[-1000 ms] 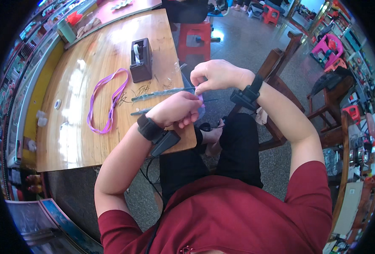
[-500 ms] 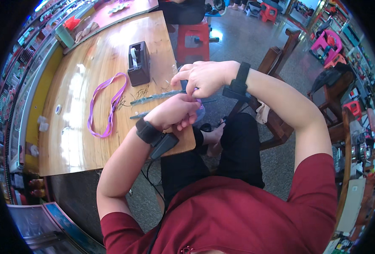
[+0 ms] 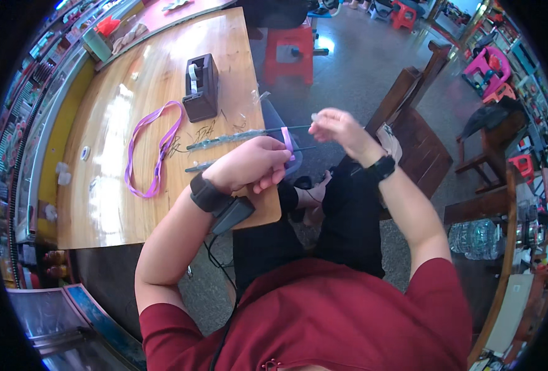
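My left hand [image 3: 252, 164] rests at the table's right edge, thumb and fingers pinched on a short purple ribbon strip [image 3: 287, 143]. The strip lies across two thin dark rods, the farther rod [image 3: 224, 140] with crinkled clear film along it. The nearer rod [image 3: 201, 167] is partly hidden under my left hand. Past the edge, a bluish see-through plastic piece [image 3: 274, 116] shows beneath the strip. My right hand [image 3: 342, 131], slightly blurred, is off to the right with fingers curled together; a small pale bit shows at its fingertips, too small to name.
On the wooden table [image 3: 116, 198] stand a black tape dispenser [image 3: 201, 89] and, left of it, a looped purple ribbon [image 3: 131, 154]. Dark wire-like scraps [image 3: 206, 131] lie between them. A red stool [image 3: 289, 55] and a wooden chair [image 3: 410, 117] are on the floor to the right.
My right hand has left the ribbon strip and moved right, away from my left hand. The strip across the rods is now uncovered; my left hand stays on it.
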Available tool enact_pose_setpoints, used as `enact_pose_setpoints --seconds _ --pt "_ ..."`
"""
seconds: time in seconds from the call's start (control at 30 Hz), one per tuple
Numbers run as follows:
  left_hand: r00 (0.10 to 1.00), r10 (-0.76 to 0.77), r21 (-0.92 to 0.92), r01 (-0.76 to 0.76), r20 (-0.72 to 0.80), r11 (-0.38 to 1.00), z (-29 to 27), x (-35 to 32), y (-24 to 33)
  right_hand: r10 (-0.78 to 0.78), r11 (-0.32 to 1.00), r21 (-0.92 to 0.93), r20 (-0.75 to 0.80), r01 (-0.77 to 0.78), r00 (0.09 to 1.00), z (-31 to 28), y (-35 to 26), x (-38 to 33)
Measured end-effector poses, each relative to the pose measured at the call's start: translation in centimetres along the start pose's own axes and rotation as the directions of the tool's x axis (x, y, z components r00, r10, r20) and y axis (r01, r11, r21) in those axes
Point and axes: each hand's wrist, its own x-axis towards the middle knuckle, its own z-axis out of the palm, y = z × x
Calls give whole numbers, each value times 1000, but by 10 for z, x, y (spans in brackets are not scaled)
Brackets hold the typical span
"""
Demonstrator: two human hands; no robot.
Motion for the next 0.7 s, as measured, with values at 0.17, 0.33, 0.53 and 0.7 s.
enact_pose_setpoints --seconds 0.17,0.33,0.53,0.7 --pt "999 -28 -29 28 -27 999 0 -8 4 150 856 467 187 -222 971 42 21 -7" --pt "999 -41 -58 39 -30 998 1 -6 4 9 857 508 152 -86 988 41 36 -2" --pt "997 -66 -54 64 -44 997 4 -6 4 0 848 520 185 -98 983 48 41 6" --pt "999 -42 -57 41 -17 998 3 -6 4 -16 812 566 265 -142 964 57 49 15"
